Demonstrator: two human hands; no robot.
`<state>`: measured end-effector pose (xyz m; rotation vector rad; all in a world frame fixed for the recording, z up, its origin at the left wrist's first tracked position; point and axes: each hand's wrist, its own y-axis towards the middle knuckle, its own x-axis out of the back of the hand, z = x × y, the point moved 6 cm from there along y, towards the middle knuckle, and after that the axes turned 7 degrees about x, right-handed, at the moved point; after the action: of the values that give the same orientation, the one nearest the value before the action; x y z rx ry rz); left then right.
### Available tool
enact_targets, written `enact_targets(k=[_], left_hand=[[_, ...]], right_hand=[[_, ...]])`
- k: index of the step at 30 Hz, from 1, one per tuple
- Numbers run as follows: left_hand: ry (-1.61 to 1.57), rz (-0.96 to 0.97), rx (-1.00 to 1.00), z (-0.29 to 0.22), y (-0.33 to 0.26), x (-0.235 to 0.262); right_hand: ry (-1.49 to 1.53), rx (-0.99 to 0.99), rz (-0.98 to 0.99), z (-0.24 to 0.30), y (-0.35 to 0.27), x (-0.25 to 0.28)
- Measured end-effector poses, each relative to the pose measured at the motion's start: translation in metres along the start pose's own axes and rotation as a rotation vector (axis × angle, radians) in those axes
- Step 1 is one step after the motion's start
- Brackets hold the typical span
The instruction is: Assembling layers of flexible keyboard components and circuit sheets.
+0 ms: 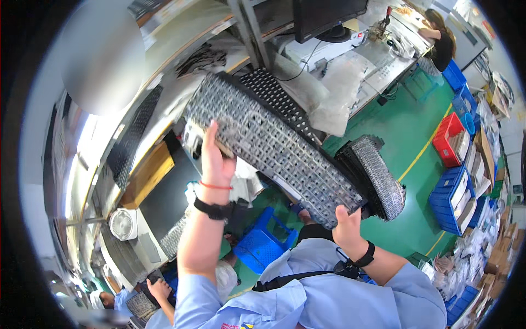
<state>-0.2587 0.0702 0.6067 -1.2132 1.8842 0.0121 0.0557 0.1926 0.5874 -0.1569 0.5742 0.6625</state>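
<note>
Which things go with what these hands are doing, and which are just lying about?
Part of the job:
stack of keyboard-like panels, held by the left hand and right hand
similar stack nearby, perhaps

Just lying about, it seems:
blue stool
white fan
black monitor
red crate

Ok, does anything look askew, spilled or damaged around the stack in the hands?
Nothing clearly spilled or damaged. The crumpled translucent sheet looks untidy: it appears to sag over the edge of the bench. The keyboard-like stack slants across the view, but the left hand and right hand grip it near opposite ends.
</note>
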Motion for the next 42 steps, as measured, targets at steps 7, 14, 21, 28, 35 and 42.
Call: enact_targets(k=[7, 14, 21, 28, 35, 42], left_hand=[[0.200, 0.031, 0.203, 0.016, 0.145, -0.051], [0.293, -0.112, 0.263, 0.031, 0.216, 0.004], [0.205, 0.020, 0.234, 0.022, 0.201, -0.019], [0.513, -0.235, 0.219, 0.044, 0.146, -0.017], [0.505, -0.111, 0.057, 0.087, 0.182, 0.037], [0.833, -0.326, 0.059, 0.095, 0.188, 0.038]], right_hand=[[0.074, -0.195, -0.091, -0.055, 0.070, -0.001], [-0.037, -0.205, -0.171, -0.102, 0.094, -0.014], [-0.154, -0.242, -0.209, -0.121, 0.094, 0.001], [-0.129, -0.277, -0.250, -0.120, 0.091, 0.001], [-1.232, -0.125, 0.082, -0.097, 0.112, 0.051], [-0.412, -0.496, 0.450, -0.125, 0.271, -0.012]])
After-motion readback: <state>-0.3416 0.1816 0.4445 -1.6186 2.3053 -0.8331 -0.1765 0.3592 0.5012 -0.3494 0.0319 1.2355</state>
